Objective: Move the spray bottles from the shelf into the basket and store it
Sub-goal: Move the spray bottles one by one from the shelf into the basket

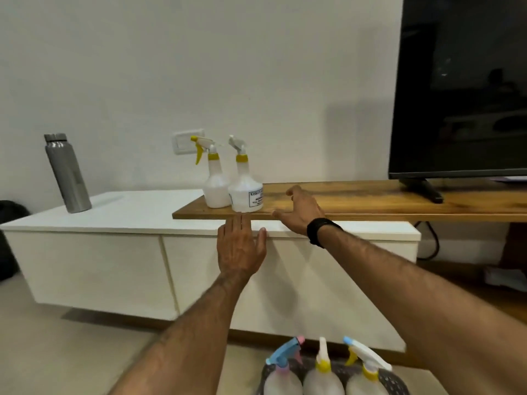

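Grip: both empty, fingers spread; right hand (pixel 299 212) over the wooden shelf (pixel 356 199), left hand (pixel 242 246) below its edge.
Bottles: two spray bottles (pixel 238 181) upright on the shelf, just left of the right hand, which is nearer.
Basket: the basket (pixel 396 383) below holds three.

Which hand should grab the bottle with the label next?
Probably the right hand. It is open and already over the wooden shelf, just beside the labelled spray bottle. The left hand lies lower, flat against the front of the white cabinet.
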